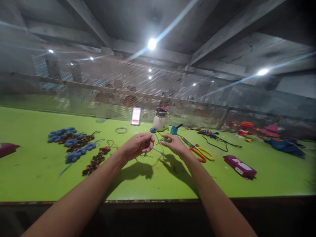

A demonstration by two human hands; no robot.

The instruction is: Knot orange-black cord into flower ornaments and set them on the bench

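My left hand (142, 144) hovers above the green table with its fingers curled into a pinch; what lies between the fingertips is too small to make out. Facing it, my right hand (174, 144) has thumb and fingers closed around a small green tool (166, 140), mostly hidden by the fingers. A loose pale blue yarn strand (160, 148) hangs between the two hands. Just beyond the left fingertips is a small blue yarn bundle (153, 129). To the left lie blue crocheted flower strips (79, 152) and dark orange-flecked crocheted strips (95, 163).
Orange-and-yellow-handled scissors (201, 154) and a purple box-like device (240, 166) lie to the right. Behind stand a jar (160, 121), a blue pot (174, 130) and a phone (135, 116). A black cord (222, 142) and blue cloth (285, 147) lie farther right. A perforated screen (118, 85) borders the back.
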